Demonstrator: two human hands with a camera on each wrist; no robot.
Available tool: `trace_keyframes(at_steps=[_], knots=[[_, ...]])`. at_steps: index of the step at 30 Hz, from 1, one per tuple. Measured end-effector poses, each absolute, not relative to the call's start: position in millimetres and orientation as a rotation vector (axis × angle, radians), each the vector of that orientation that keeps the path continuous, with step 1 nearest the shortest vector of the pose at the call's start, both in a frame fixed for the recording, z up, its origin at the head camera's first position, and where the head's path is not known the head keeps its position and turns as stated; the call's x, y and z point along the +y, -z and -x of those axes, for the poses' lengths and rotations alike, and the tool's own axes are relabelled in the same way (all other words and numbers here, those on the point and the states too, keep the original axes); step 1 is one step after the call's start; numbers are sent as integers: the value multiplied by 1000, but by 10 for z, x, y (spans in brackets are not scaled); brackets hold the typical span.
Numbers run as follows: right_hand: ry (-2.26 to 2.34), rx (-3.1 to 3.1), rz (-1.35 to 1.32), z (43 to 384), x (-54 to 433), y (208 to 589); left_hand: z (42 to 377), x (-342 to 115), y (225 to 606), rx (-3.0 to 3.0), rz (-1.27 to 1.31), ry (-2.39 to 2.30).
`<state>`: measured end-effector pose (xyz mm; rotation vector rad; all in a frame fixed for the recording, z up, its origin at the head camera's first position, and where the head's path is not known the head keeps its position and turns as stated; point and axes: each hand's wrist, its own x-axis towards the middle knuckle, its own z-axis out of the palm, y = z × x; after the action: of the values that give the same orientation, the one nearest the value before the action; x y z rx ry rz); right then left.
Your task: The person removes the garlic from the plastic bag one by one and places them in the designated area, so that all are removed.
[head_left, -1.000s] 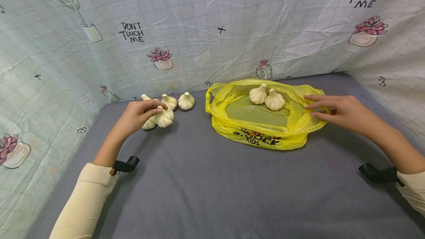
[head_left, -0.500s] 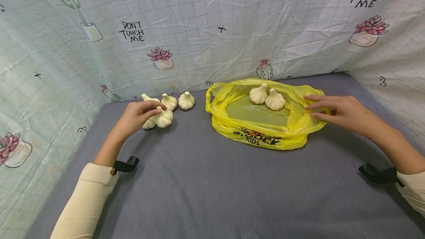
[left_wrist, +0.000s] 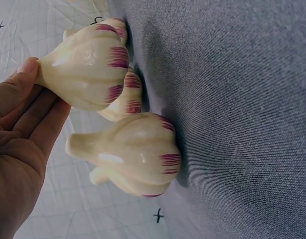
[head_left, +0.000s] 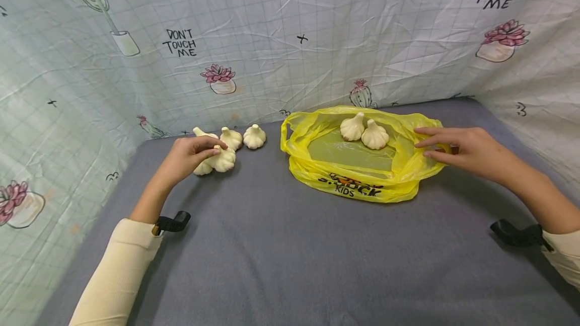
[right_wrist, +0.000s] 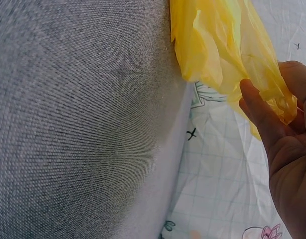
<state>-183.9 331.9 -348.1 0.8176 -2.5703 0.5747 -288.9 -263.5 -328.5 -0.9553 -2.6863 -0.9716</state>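
Observation:
In the head view, my left hand (head_left: 189, 157) pinches a white garlic bulb (head_left: 225, 160) by its stem. The left wrist view shows this held garlic bulb (left_wrist: 85, 67) with purple streaks, and more bulbs close below and behind it. My fingers partly cover the neighbouring bulbs in the head view. On the right, my right hand (head_left: 466, 150) holds the side rim of a yellow plastic bag (head_left: 353, 185), its mouth spread wide. Two garlic bulbs (head_left: 374, 136) lie inside. Seen from the right wrist, the yellow plastic (right_wrist: 218, 45) passes between thumb and fingers.
Another garlic bulb (head_left: 255, 137) sits at the back, right of the left-hand group. A grey cloth (head_left: 290, 255) covers the table. Behind and at the sides hangs a pale printed curtain (head_left: 272, 39).
The garlic bulb in my left hand has shifted very slightly left, towards the bulbs beside it. My right hand and the bag stay practically where they were.

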Motion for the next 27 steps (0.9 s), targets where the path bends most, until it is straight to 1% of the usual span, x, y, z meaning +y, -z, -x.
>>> trace_keyframes(at_steps=[19,27], knots=[[-585,-2560,-836,1849,3331,3500,2987,-2669,3333,-2743,876,1014],[-580,-2563,-827,1841,3326,3511,3018,-2672,3347,-2750,908,1001]])
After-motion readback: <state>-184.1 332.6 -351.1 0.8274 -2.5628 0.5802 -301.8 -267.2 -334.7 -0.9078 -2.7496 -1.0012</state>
